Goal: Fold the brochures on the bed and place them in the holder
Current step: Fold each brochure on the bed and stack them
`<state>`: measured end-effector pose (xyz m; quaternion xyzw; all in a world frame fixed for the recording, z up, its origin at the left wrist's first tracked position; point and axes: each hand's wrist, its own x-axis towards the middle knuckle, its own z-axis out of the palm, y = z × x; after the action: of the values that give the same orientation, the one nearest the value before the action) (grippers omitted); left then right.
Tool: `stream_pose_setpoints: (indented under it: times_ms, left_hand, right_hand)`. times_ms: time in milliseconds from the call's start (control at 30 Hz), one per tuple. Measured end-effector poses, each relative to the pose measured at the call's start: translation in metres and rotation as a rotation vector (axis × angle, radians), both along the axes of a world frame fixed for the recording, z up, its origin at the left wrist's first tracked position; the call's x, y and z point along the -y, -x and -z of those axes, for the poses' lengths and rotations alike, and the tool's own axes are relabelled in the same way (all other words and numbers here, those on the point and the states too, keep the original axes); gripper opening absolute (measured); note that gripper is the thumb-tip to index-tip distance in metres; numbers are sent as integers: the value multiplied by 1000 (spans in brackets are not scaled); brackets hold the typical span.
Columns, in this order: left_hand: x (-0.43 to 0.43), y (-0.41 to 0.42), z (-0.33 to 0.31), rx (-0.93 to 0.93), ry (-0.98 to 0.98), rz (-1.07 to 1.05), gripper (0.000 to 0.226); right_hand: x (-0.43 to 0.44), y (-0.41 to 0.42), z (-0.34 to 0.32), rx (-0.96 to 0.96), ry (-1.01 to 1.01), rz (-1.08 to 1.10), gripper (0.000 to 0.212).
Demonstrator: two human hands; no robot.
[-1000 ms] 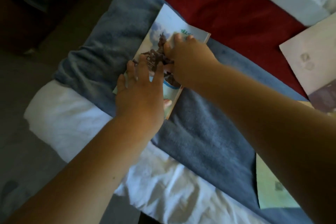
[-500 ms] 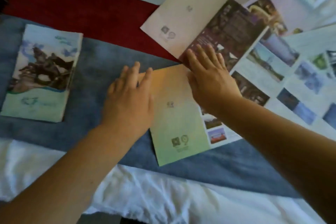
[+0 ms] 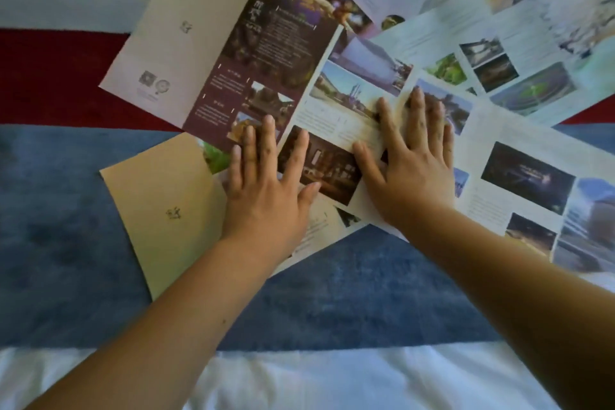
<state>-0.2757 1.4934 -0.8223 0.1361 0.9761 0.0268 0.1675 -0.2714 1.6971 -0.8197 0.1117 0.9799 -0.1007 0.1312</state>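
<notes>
Several unfolded brochures lie overlapping on the bed. A white brochure with photos [image 3: 336, 110] lies in the middle, on top of the others. My left hand [image 3: 266, 186] rests flat on its lower left part, fingers spread. My right hand [image 3: 412, 160] lies flat on its right side, thumb pointing left. A tan brochure [image 3: 166, 210] sits at the lower left, partly under my left hand. A dark maroon brochure [image 3: 263, 56] lies behind it. No holder is in view.
More open brochures [image 3: 519, 53] fan out to the right and back. A blue bed runner [image 3: 66, 226] with a red stripe [image 3: 50, 76] crosses the white bedding [image 3: 299, 379].
The view has swung right, away from the folded brochure at the left. Both hands moved from the tan brochure onto the white photo brochure in the middle.
</notes>
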Motion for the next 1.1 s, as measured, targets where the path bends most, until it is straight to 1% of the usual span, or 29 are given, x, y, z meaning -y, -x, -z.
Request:
stream_pose_setpoints:
  times_ms: [67,167,333,433,567,633,767,900,1100]
  left_hand:
    - [-2,1,4,-68,18,-5,68]
    - [0,2,9,-91,1,-51,71]
    - [17,-2,13,-106,5,-96,69]
    - [26,-7,13,-107,-13,-119,69]
    - [42,-18,11,-106,15,-131,69]
    - [56,-23,11,-90,20,-141,69]
    - [89,-32,14,-66,10,-170,68]
    - [116,-37,16,-61,14,-197,69]
    - [151,-40,15,-58,17,-249,69]
  right_hand:
    - [-5,-4,4,-14,-11,-36,74]
    - [-12,-9,6,-10,-23,-79,73]
    - [-16,-24,8,-8,-28,-160,73]
    - [-17,-40,8,6,-34,-243,72]
    - [-18,-59,4,32,-50,-370,72]
    - [-18,-63,3,45,-56,-398,73]
    - [-9,-66,1,40,-81,-367,72]
    - [22,-67,4,19,-68,-335,67]
    - [84,-57,6,39,-52,-242,76]
